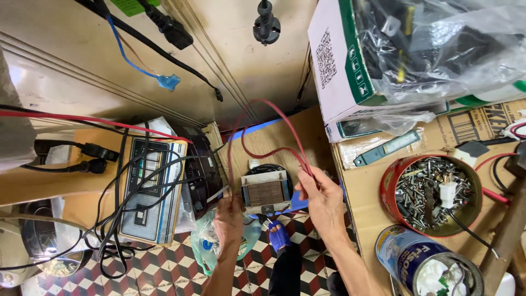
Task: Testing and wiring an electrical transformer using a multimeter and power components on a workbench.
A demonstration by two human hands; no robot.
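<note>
Both hands' grip pinch red wire (257, 118) over transformer (266, 193); screw tin (433, 194) R, cabled box (150, 189) L.

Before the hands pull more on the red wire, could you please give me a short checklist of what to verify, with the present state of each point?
1. Right hand pinches the red wire loop: ok.
2. Left hand holds the wire's other end beside the transformer: ok, though the exact contact is hidden.
3. Wire loop free of the black cables on the left: ok, it arcs apart from them.
4. Transformer steady on its support: cannot tell.
5. Wire disconnected from power: cannot tell.
6. Red tin of screws away from the hands: ok.
</note>
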